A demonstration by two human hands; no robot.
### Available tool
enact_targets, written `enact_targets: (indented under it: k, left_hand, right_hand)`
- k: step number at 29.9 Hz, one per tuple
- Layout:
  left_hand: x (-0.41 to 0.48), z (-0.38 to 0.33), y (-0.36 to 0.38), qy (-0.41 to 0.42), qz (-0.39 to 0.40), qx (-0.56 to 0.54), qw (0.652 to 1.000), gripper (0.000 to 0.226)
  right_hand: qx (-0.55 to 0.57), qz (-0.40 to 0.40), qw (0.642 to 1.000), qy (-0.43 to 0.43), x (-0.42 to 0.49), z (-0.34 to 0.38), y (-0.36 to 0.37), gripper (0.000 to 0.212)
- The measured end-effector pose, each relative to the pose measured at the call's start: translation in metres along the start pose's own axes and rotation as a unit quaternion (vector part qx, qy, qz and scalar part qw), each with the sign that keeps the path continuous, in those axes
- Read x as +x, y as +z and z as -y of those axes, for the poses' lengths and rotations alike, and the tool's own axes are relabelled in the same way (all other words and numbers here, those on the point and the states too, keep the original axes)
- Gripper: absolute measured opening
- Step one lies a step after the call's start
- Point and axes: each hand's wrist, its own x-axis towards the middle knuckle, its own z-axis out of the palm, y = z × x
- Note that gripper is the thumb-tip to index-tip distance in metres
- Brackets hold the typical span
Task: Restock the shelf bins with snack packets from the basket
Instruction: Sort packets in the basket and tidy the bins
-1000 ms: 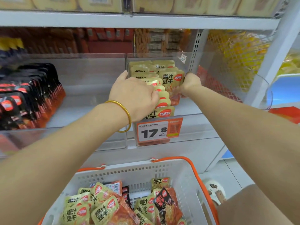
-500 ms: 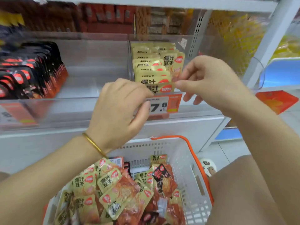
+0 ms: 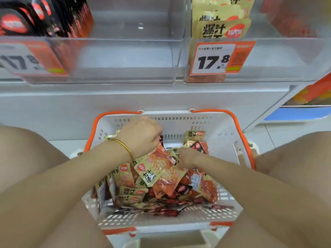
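Both hands are down in the white plastic basket with orange handles [image 3: 206,122], which sits on the floor between the person's knees, right under the shelf. The left hand [image 3: 141,134], with a thin gold bangle [image 3: 123,146] at the wrist, is curled into a loose fist near the basket's far-left corner; its fingertips point down into the heap and I cannot tell whether they pinch a packet. The right hand [image 3: 186,157] sits lower, toward the middle of the basket, knuckles up, fingers buried among the packets, so its grip is hidden as well.

The heap of yellow and orange snack packets [image 3: 159,178] fills the basket's near half and middle, lying flat and overlapping at all angles; a few dark ones show at the near edge. One yellow packet stands against the far wall.

What counts next is the way up: the clear plastic shelf bin holding upright yellow packets [image 3: 223,31] is straight above the basket's far-right corner, behind an orange price tag reading 17.8 [image 3: 220,58]. The right hand is nearer that bin; the left is more under the empty clear bin [image 3: 125,56] beside it. Flat packets will need turning upright, I judge, faces forward like that row
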Motion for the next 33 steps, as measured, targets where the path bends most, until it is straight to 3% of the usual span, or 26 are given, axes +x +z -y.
enact_targets:
  k: [5, 8, 12, 13, 15, 17, 20, 24, 27, 30, 33]
  left_hand:
    - [0.001, -0.001, 0.008, -0.009, 0.025, 0.007, 1.0, 0.028]
    - [0.001, -0.003, 0.007, -0.023, 0.053, 0.005, 0.998, 0.028]
    - [0.007, -0.003, 0.009, -0.051, 0.094, -0.018, 0.994, 0.031]
    - [0.008, -0.003, 0.01, -0.058, 0.103, -0.041, 0.992, 0.035]
    - [0.011, -0.005, 0.009, -0.077, 0.109, -0.12, 0.984, 0.043]
    - [0.013, -0.01, 0.003, -0.095, 0.1, -0.216, 0.966, 0.038]
    - [0.014, -0.016, -0.014, -0.103, 0.035, -0.346, 0.932, 0.011]
    - [0.017, -0.025, -0.059, -0.107, -0.032, -0.465, 0.878, 0.008]
    - [0.029, -0.036, -0.1, -0.086, -0.082, -0.473, 0.873, 0.008]
    - [0.043, -0.054, -0.145, -0.043, -0.175, -0.467, 0.866, 0.008]
    - [0.065, -0.059, -0.184, -0.013, -0.32, -0.329, 0.888, 0.017]
  right_hand:
    - [0.022, -0.046, 0.998, 0.023, 0.017, 0.006, 0.015, 0.027]
    - [0.043, -0.013, 0.999, 0.015, 0.007, 0.009, -0.006, 0.024]
    - [0.152, 0.02, 0.988, -0.025, -0.025, 0.012, -0.046, 0.06]
    - [0.15, 0.013, 0.988, -0.044, -0.034, 0.012, -0.055, 0.055]
    - [0.154, 0.0, 0.985, -0.08, -0.051, 0.011, -0.074, 0.017]
    - [0.186, -0.029, 0.976, -0.112, -0.071, 0.009, -0.088, 0.019]
    - [0.256, -0.069, 0.954, -0.138, -0.094, 0.0, -0.103, 0.013]
    - [0.412, -0.115, 0.889, -0.166, -0.131, -0.016, -0.116, 0.024]
    - [0.461, -0.119, 0.854, -0.211, -0.167, -0.026, -0.127, 0.031]
    - [0.501, -0.195, 0.805, -0.252, -0.207, -0.043, -0.153, 0.024]
    - [0.554, -0.311, 0.727, -0.261, -0.238, -0.069, -0.198, 0.014]
